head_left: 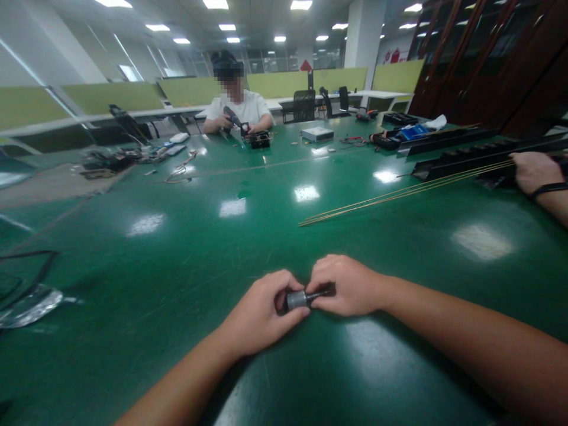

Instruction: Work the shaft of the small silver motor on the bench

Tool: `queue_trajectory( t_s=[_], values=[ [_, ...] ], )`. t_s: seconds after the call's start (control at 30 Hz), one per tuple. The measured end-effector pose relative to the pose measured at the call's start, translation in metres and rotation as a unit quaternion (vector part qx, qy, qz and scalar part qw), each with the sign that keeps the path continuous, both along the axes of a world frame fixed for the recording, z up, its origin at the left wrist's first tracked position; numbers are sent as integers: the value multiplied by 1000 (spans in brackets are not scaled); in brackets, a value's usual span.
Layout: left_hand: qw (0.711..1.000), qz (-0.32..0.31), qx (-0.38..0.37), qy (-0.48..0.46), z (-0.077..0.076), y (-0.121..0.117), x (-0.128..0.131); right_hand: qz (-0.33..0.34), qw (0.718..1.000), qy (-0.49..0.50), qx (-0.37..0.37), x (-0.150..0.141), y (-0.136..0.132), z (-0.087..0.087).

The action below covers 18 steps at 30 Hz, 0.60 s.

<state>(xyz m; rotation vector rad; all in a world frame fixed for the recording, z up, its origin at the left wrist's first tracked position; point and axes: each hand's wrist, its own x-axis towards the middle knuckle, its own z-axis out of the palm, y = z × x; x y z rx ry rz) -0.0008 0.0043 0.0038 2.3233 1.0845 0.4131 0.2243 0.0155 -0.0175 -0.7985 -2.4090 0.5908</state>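
Note:
Low in the middle of the head view, both my hands meet over the green table [177, 254]. My left hand [261, 310] is curled around the body of a small grey metal cylinder [296, 299]. My right hand [344, 284] pinches a thin dark piece [323, 292] that sticks out of the cylinder's right end. The rest of the cylinder is hidden inside my left fist. Both forearms rest near the table's front edge.
Thin brass rods [399, 192] lie diagonally to the right. Another person's hand [535, 171] rests on black trays [479, 155] at the far right. A seated person [237, 106] works with a tool across the table. Clear plastic [26, 305] and cables lie at left.

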Motion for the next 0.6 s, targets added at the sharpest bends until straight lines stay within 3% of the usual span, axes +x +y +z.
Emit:
queue_trajectory(
  t_s=[0.6],
  values=[
    [1000,-9,3,5,-1,0,1,9,1000,7,-6,2,0,0]
  ],
)
